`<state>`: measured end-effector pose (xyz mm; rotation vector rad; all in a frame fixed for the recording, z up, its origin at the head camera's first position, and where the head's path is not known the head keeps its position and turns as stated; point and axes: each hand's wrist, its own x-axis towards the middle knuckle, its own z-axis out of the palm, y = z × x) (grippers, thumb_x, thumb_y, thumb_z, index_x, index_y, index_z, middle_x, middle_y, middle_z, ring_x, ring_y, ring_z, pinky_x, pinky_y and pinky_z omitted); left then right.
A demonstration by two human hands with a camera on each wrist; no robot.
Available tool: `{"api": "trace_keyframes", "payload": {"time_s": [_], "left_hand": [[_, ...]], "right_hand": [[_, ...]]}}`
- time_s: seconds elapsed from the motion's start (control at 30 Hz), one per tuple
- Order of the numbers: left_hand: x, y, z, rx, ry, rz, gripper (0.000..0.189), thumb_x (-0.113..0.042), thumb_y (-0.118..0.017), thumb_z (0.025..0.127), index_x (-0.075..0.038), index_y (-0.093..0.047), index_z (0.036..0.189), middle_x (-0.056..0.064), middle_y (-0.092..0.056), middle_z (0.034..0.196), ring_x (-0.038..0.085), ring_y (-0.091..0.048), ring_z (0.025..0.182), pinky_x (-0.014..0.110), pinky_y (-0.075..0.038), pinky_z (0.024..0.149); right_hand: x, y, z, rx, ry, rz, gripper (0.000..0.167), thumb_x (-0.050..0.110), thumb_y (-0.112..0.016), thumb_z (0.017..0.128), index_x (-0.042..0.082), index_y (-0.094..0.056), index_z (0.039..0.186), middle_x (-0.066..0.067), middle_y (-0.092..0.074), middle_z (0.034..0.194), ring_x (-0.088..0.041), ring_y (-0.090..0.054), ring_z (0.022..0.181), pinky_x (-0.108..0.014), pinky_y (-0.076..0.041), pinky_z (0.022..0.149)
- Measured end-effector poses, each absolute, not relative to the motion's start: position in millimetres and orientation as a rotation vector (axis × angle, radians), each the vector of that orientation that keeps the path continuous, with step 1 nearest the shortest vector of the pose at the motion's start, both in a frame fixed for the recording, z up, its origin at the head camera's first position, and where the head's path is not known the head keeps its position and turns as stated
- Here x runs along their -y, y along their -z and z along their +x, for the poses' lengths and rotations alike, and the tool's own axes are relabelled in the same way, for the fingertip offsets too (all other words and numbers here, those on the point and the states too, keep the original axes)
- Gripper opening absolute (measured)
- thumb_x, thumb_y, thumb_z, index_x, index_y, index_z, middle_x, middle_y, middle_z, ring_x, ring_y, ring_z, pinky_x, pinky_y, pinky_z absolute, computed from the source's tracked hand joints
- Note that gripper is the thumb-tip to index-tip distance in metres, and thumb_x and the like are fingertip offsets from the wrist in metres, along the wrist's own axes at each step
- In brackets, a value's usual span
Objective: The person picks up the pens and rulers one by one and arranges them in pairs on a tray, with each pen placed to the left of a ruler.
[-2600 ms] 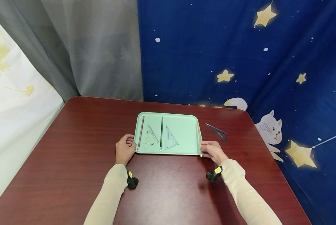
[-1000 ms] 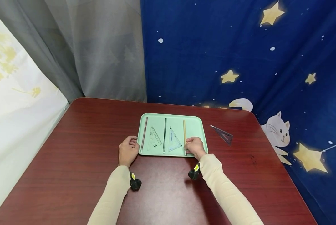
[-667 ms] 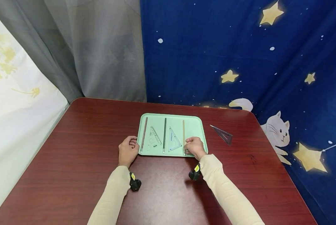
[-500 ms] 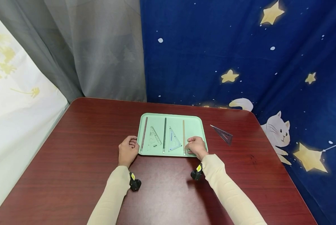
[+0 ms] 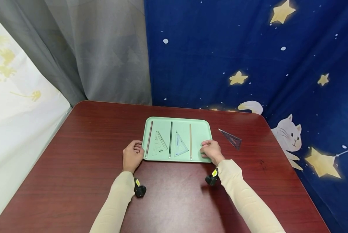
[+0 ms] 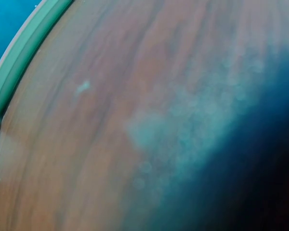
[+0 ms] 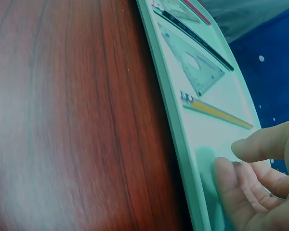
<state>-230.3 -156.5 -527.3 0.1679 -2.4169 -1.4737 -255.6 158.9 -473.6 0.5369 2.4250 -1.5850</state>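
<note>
A mint-green tray lies on the table, bearing a red pencil, a dark pencil and a yellow pencil, laid roughly parallel. Between them sit a clear set square and a bluish clear set square. My left hand holds the tray's left rim with bent fingers; its own wrist view shows only the rim and blurred table. Over the tray's right front corner is my right hand, loosely bent and holding nothing, apart from the yellow pencil.
A dark purple set square lies on the brown table to the right of the tray. Grey and blue star-patterned curtains hang behind the table's far edge.
My right hand brings the yellow pencil from the tray's right edge leftward, lays it beside the bluish set square, lets go and draws back right. My left hand stays at the left rim.
</note>
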Motion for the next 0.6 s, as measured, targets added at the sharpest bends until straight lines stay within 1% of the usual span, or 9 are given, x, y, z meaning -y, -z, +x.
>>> {"api": "trace_keyframes", "payload": {"time_s": [0.17, 0.37, 0.6], "left_hand": [[156.5, 527.0, -230.0, 2.418, 1.475, 0.166, 0.023, -0.004, -0.058, 0.085, -0.005, -0.066, 0.106, 0.009, -0.067, 0.09, 0.016, -0.059, 0.076, 0.021, -0.048, 0.068], [156.3, 526.1, -229.9, 2.423, 1.465, 0.169, 0.023, -0.004, -0.058, 0.085, -0.005, -0.066, 0.106, 0.01, -0.067, 0.09, 0.017, -0.06, 0.077, 0.022, -0.048, 0.068], [157.2, 529.8, -231.3, 2.418, 1.468, 0.16, 0.022, -0.005, -0.057, 0.085, -0.006, -0.066, 0.105, 0.008, -0.066, 0.089, 0.016, -0.059, 0.076, 0.021, -0.048, 0.067]], "right_hand": [[-169.7, 473.5, -256.1, -2.389, 1.625, 0.526, 0.036, -0.006, -0.059, 0.076, -0.005, -0.058, 0.113, -0.005, -0.055, 0.088, -0.009, -0.056, 0.063, -0.023, -0.054, 0.057], [-180.7, 470.1, -257.5, -2.364, 1.657, 0.498, 0.038, -0.005, -0.058, 0.08, -0.008, -0.055, 0.118, -0.005, -0.053, 0.086, -0.009, -0.057, 0.061, -0.022, -0.054, 0.058], [-198.2, 468.5, -258.5, -2.39, 1.63, 0.486, 0.042, -0.001, -0.057, 0.083, -0.009, -0.053, 0.123, -0.006, -0.055, 0.091, -0.008, -0.058, 0.063, -0.02, -0.053, 0.06]]}}
